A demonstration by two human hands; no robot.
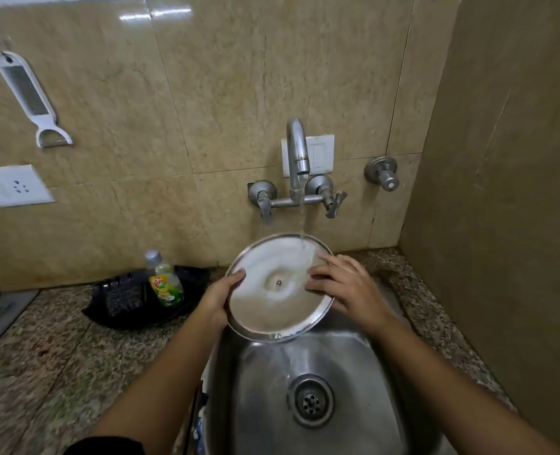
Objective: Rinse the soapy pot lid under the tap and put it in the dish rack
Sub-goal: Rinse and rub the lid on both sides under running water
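The round steel pot lid (265,310) is held tilted over the sink (354,372), its soapy white inner face toward me. Water runs from the tap (297,152) onto the lid's upper right and pours off its lower rim into the basin. My left hand (219,300) grips the lid's left rim, thumb on the inner face. My right hand (347,287) lies on the lid's right side with fingers spread flat across the surface. No dish rack is in view.
A black tray (124,310) on the granite counter left of the sink holds a dish soap bottle (165,280) and a scrubber. A grater-peeler (29,96) hangs on the tiled wall above a socket (12,185). A side wall stands close on the right.
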